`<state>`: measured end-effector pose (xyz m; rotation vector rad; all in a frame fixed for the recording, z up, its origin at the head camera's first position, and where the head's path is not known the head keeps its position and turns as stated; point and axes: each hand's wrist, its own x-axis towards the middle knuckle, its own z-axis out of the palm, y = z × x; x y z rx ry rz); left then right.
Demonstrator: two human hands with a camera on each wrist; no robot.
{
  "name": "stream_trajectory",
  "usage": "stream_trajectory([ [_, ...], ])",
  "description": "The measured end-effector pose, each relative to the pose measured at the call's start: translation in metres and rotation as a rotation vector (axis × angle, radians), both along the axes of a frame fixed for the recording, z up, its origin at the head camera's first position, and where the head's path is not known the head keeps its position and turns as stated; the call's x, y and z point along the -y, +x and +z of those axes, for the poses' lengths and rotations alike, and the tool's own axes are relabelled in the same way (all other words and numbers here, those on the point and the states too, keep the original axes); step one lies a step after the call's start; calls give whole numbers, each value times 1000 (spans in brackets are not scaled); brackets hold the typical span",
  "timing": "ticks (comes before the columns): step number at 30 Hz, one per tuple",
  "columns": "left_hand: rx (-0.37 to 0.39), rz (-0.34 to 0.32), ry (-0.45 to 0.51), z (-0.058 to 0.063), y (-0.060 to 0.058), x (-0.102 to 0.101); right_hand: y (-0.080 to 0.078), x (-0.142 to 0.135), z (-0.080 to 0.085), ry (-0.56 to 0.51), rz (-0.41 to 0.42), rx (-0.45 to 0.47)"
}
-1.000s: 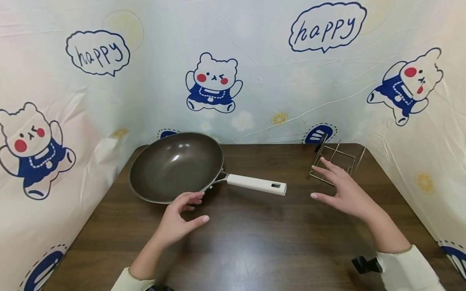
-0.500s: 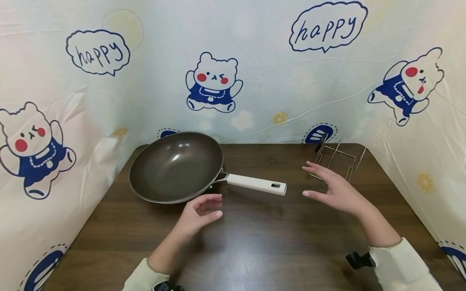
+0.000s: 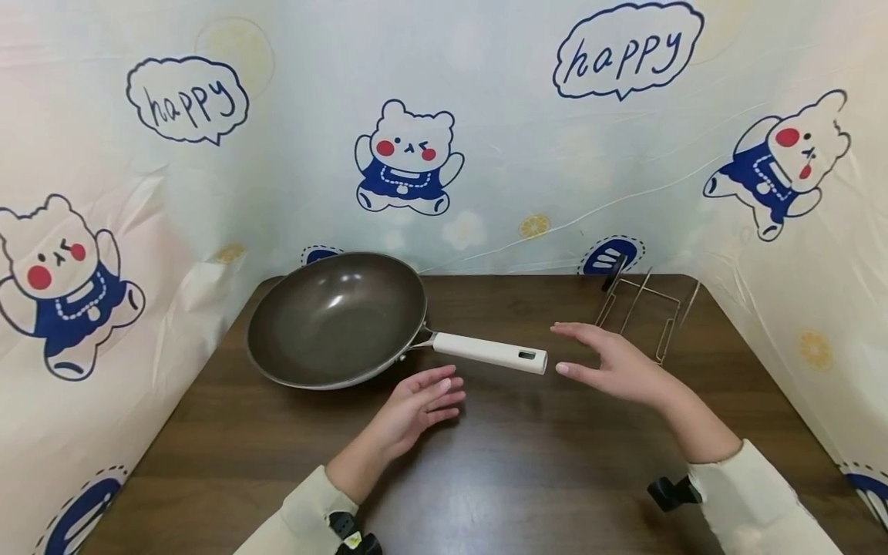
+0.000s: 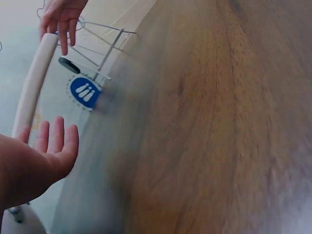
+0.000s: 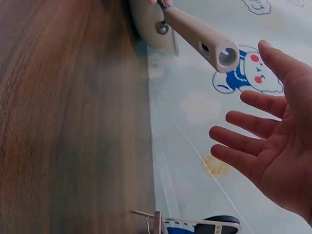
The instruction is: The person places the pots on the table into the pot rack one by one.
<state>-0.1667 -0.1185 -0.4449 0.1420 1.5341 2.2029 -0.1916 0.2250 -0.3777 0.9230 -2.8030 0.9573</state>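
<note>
A dark-coated frying pan [image 3: 333, 324] stands on the left of the wooden table, its white handle [image 3: 486, 351] pointing right. My left hand [image 3: 409, 412] is just in front of the handle's inner end, palm turned up with fingers loosely extended, holding nothing. Past the handle's free end, my right hand [image 3: 617, 366] reaches in from the right with thumb and fingers spread. It holds nothing either. In the right wrist view a gap shows between the right hand's fingers [image 5: 243, 139] and the handle's hollow end [image 5: 226, 56].
A thin metal wire rack [image 3: 641, 304] with a black part stands at the back right, partly behind the right hand. A printed cloth [image 3: 486, 154] with bears hangs along the back and sides of the wooden table [image 3: 486, 478].
My left hand has moved right from the pan's rim toward the handle and turned its palm up. The right hand has moved left, away from the rack. The pan has stayed put.
</note>
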Motion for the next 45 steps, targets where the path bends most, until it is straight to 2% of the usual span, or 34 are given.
stream_trajectory([
  [5,72,-5,112,-5,-6,-10,-3,7,0,-45,26,39],
  [11,135,52,256,-6,-16,-23,-11,15,0,-132,72,147],
  [16,159,101,369,-6,-26,-34,-17,22,-1,-146,94,217],
  [23,191,233,460,-6,-41,-52,-25,35,-5,-182,140,311],
  [28,200,306,470,-6,-44,-58,-27,39,-13,-224,180,386],
  [36,239,353,442,-17,-37,-64,-22,37,-32,-356,218,708],
  [42,195,357,405,-26,-29,-65,-18,39,-55,-551,264,981],
  [45,159,345,358,-29,-25,-63,-13,42,-67,-663,282,1085],
])
